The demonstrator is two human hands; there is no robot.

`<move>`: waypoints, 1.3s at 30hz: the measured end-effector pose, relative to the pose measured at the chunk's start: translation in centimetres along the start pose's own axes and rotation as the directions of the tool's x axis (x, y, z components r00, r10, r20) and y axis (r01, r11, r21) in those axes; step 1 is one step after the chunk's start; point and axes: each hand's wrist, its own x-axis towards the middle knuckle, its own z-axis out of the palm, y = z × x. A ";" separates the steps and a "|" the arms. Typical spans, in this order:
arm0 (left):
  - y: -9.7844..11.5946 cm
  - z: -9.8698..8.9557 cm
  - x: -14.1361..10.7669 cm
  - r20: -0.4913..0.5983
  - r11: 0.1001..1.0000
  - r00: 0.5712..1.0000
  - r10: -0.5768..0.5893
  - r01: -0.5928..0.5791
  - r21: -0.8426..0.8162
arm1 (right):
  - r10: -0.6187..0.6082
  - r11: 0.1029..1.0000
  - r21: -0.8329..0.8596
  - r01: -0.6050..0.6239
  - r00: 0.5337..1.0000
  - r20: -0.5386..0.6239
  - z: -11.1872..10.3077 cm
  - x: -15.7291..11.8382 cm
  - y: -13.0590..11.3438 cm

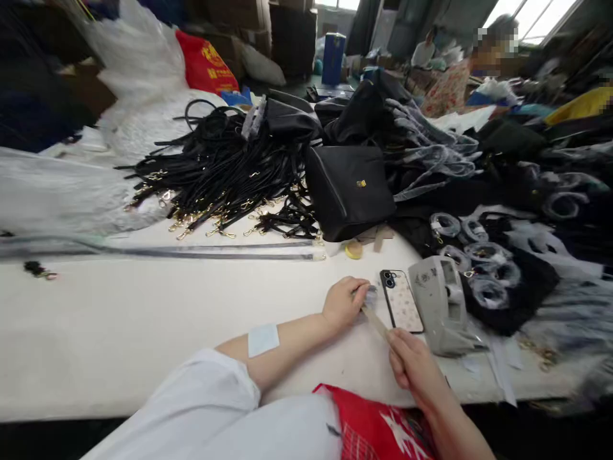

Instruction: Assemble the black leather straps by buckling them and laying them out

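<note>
A narrow tan strip point(376, 321) that looks like tape runs between my two hands, just in front of the phone. My left hand point(343, 304) is closed in a pinch at the strip's far end. By its fingertips shows a small bit of clear plastic point(370, 295); what it wraps is too blurred to tell. My right hand point(416, 365) grips the near end between thumb and fingers. To the right of the strip lies a patterned phone point(403, 302), and beside that a grey tape dispenser point(439, 303).
Black straps point(230, 166) with gold clasps are heaped across the table point(143, 319). A black bag point(352, 191) stands behind a yellow tape roll point(353, 250). Plastic-wrapped strap coils point(486, 252) lie right, long wrapped straps point(215, 253) left. A red bag point(373, 425) is at my lap. A person point(450, 86) is beyond.
</note>
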 end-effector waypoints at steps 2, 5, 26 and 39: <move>0.1 0.1 -0.1 0.007 1.000 1.000 0.005 -0.005 -0.005 | -0.031 0.999 0.022 0.031 0.999 0.007 1.2 0.2 -0.1; 0.1 0.1 0.0 0.004 1.000 1.000 0.009 -0.009 -0.004 | -0.065 0.996 0.063 0.064 0.998 0.015 2.8 0.6 -0.3; 1.1 -0.6 -1.0 0.083 0.980 0.983 0.161 -0.169 0.102 | 0.058 0.846 0.528 -0.073 0.997 0.045 5.9 4.4 -0.5; 2.0 0.2 -0.7 0.101 0.975 0.985 -0.143 0.157 -0.154 | -0.086 0.798 0.602 0.026 0.994 0.071 5.4 4.2 -1.0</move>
